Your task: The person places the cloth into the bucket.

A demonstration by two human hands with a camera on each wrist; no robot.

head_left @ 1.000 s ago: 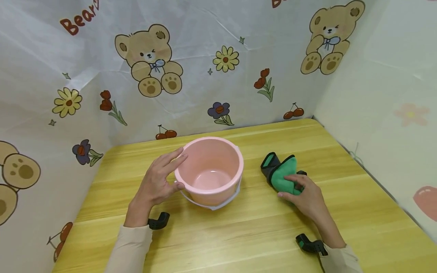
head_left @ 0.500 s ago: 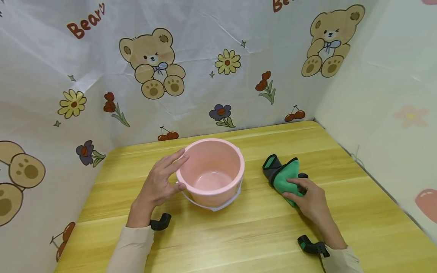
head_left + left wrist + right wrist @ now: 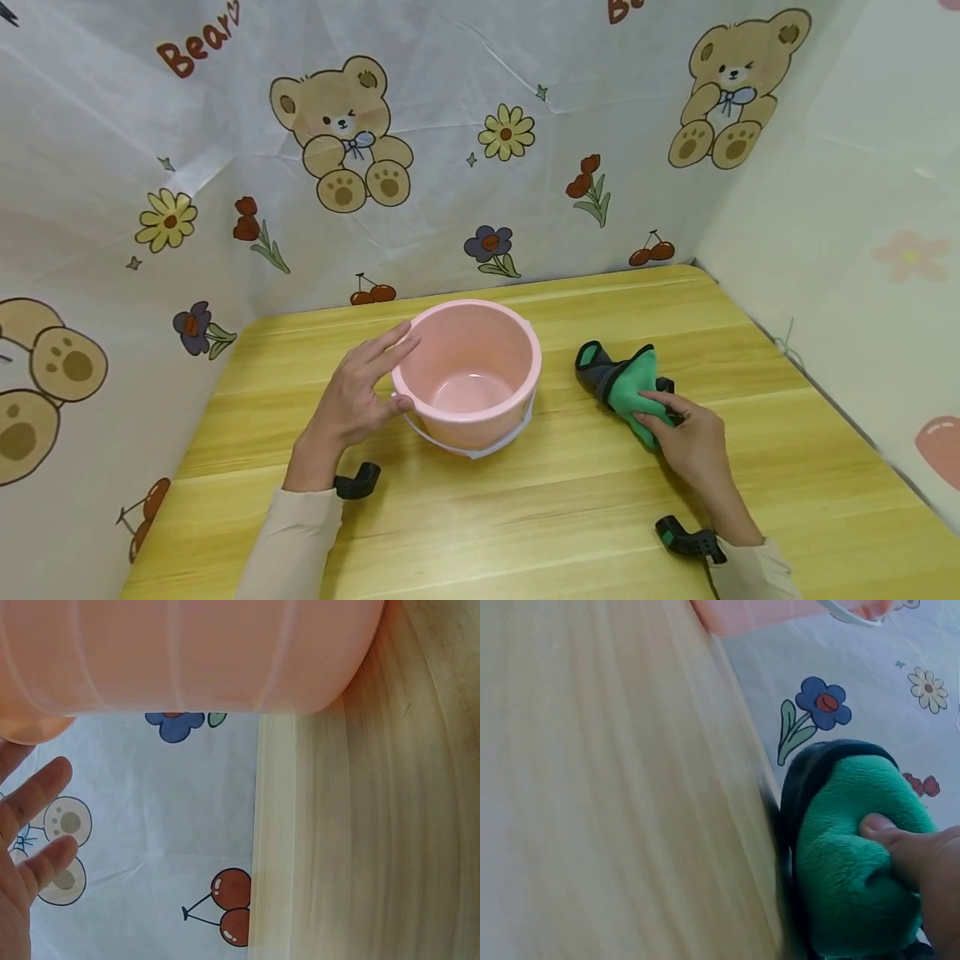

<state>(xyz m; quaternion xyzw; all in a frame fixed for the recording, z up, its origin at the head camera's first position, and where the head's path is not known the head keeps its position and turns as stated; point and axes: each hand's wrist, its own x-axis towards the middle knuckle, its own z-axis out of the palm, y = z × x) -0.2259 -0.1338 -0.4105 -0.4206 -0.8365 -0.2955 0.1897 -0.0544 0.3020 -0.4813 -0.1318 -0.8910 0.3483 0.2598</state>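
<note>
Printed sheeting [image 3: 435,237] with bears and flowers rose behind a yellow wood table [image 3: 525,517], and a pale wall [image 3: 825,292] ran along its right side. Upright near the back stood a pink bucket [image 3: 467,432], its white handle [image 3: 474,455] hanging in front, directly between the two hands. The left hand [image 3: 356,392] touched the bucket's left rim, fingers fairly straight and spread; the right hand [image 3: 690,433] pinched a green cloth [image 3: 628,392] that lay on the wood, apart from the bucket on its right. (A small black piece [image 3: 666,386] just behind the cloth was too hidden to make out.) Black mounts [image 3: 357,482] jutted from both wrists. One strip of wood separated bucket and cloth, a broader one stretched before them, and another continued from the cloth to the right edge, beside which a thin cord [image 3: 789,350] showed.
</note>
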